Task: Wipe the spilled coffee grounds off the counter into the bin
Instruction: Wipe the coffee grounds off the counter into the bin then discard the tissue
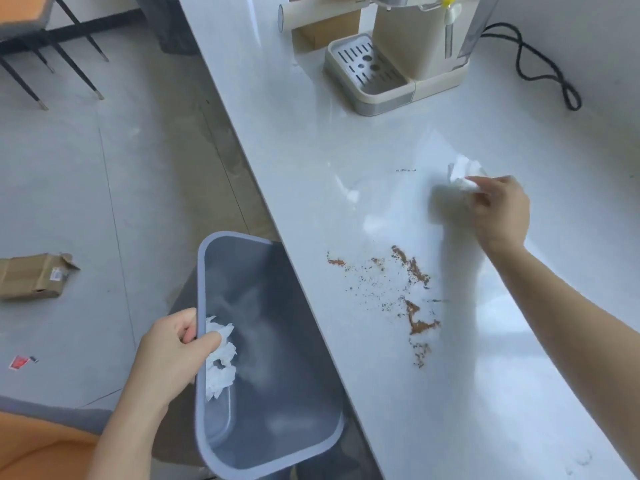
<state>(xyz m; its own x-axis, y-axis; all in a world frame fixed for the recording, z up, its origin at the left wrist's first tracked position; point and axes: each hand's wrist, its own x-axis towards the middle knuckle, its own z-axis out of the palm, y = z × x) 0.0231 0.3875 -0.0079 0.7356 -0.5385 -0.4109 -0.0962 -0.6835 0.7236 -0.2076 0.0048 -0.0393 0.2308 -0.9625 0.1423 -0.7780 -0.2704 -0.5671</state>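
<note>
Grounds: coffee grounds (398,296) scattered on desk (450,410), 7 o'clock from right hand (502,209).
Right hand: pinches crumpled tissue (460,174), blurred.
Left hand (173,348): grips bin (199,393) rim; bin at 9 o'clock of grounds.
Risk: hard sweep likely flings grounds past bin onto floor (86,202); brown streaks may smear.

One wide-angle camera, worn on the head, looks forward and steeply down, close above the glossy white counter (381,150), which runs diagonally up to the cream plastic coffee machine (415,46). The grey-blue rectangular plastic bin (284,358) lies nearest, lower left; the camera's exact height is hard to judge.
</note>
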